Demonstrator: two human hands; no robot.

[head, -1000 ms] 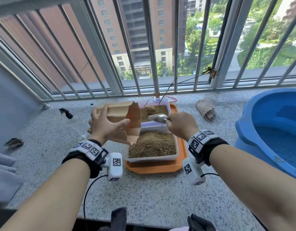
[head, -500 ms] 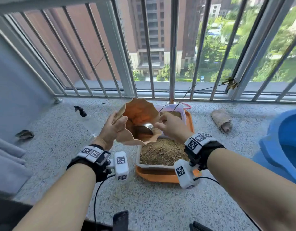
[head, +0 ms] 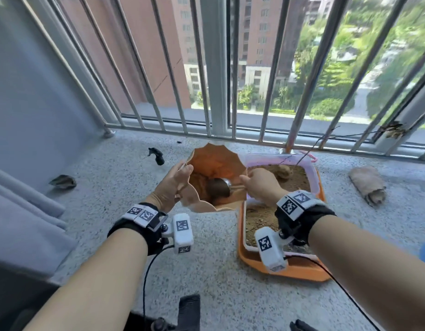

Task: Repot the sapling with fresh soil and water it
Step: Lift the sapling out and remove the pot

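Sapling (head: 331,137) bare, thin-twigged; left grip (head: 173,187) clasps pot (head: 216,163); right grip (head: 259,185) pinches spoon (head: 221,186).

speckled stone ledge (head: 230,271) under orange tray (head: 300,274), rolled cloth (head: 368,185), perhaps dry leaf (head: 63,181)

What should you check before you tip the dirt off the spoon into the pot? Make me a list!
1. Pot held firmly: left hand grips the rim of the scalloped orange pot. Ok.
2. Spoon in a firm grip: right hand holds its handle. Ok.
3. Spoon inside the pot: the metal spoon sits within the opening. Ok.
4. Spoon carries soil: a dark load shows on the bowl. Ok.
5. How full the pot is: the bottom is hidden by the spoon and shadow. Cannot tell.
6. More soil nearby: the soil box on the orange tray sits right beside the pot. Ok.
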